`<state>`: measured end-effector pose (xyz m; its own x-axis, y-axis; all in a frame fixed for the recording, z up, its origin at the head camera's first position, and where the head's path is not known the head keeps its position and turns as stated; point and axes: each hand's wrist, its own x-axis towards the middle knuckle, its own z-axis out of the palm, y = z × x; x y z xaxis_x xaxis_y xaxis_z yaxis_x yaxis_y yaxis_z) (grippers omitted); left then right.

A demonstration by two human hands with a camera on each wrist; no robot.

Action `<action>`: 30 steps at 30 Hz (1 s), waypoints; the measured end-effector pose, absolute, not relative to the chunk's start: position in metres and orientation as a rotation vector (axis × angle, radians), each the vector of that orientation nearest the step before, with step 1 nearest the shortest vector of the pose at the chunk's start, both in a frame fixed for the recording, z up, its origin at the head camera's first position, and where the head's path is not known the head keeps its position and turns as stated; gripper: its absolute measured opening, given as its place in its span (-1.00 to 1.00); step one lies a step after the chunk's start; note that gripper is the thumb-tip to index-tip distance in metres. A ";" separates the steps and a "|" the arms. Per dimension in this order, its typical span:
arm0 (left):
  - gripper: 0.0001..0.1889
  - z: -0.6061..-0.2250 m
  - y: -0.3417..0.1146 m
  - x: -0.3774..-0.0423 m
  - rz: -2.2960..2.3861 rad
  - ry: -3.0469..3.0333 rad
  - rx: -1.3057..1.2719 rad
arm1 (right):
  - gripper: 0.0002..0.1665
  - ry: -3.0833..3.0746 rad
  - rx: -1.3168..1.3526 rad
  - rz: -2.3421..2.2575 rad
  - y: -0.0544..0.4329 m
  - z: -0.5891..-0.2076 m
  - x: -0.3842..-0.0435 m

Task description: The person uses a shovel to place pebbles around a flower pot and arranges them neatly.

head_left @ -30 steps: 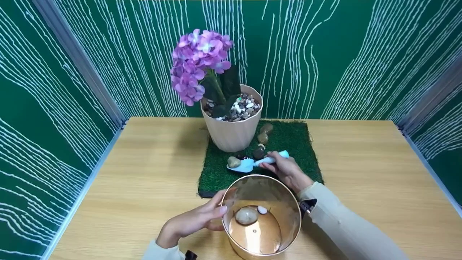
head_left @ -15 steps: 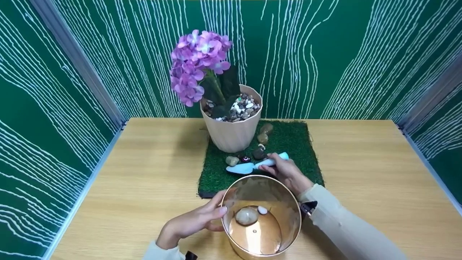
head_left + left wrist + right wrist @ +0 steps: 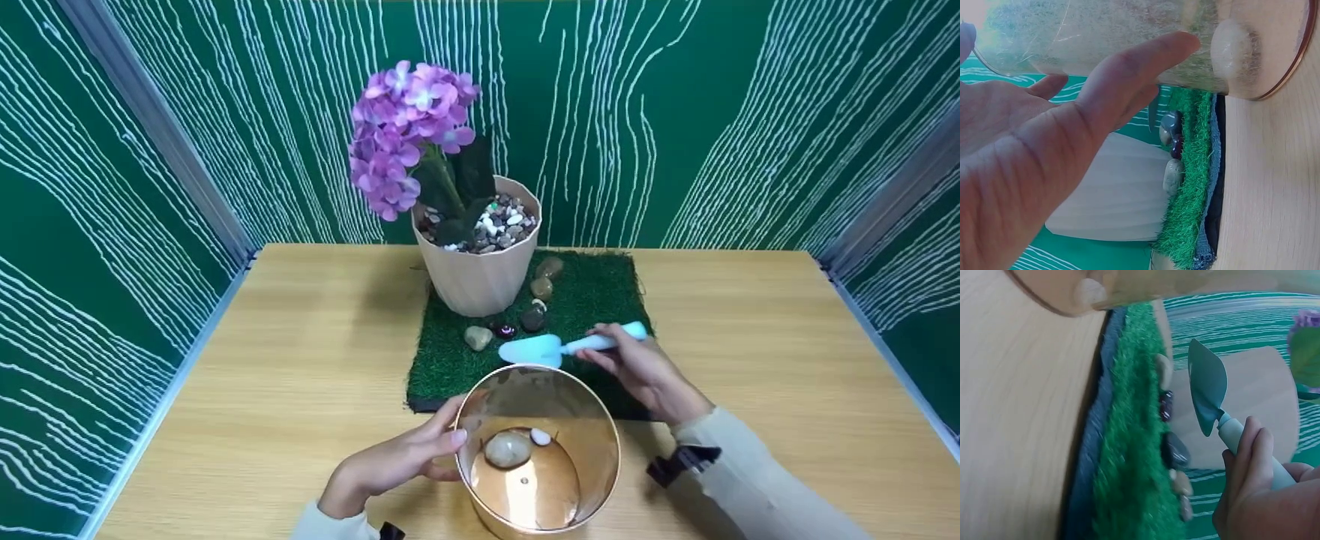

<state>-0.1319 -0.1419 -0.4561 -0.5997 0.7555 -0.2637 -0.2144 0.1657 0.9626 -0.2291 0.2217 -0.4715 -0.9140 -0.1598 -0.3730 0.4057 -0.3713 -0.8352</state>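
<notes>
My right hand (image 3: 652, 375) grips the handle of a light blue garden trowel (image 3: 531, 350), whose bare blade points left above the grass mat (image 3: 450, 375). My left hand (image 3: 401, 457) holds the side of a clear amber cylindrical container (image 3: 598, 442), its thumb at the rim. Inside lie a large pale stone (image 3: 508, 449) and a small white stone (image 3: 540, 436). In the left wrist view a finger (image 3: 1140, 62) lies along the clear wall. A pale stone (image 3: 478, 338) sits on the mat left of the blade, beside a shiny dark purple stone (image 3: 505, 331).
Behind the trowel stands a beige flowerpot (image 3: 476, 281) with pebbles and a purple flower (image 3: 405, 135). A dark stone (image 3: 533, 319) and brown stones (image 3: 541, 288) curve round the pot's right side. Green patterned walls (image 3: 585, 135) enclose the wooden table (image 3: 300, 337).
The pale stone has gone from the trowel's blade to the grass beside the purple stone. My right hand has drawn the trowel right, away from it. My left hand stays on the container.
</notes>
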 end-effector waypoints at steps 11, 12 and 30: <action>-0.05 -0.456 -0.143 -0.131 1.543 1.661 0.507 | -0.49 1.674 0.194 -2.232 0.268 -0.432 -0.204; -0.05 -0.456 -0.143 -0.131 1.543 1.658 0.509 | -0.48 1.701 0.177 -2.219 0.272 -0.428 -0.202; -0.04 -0.457 -0.141 -0.131 1.553 1.645 0.548 | -0.53 1.812 -0.211 -2.225 0.282 -0.382 -0.165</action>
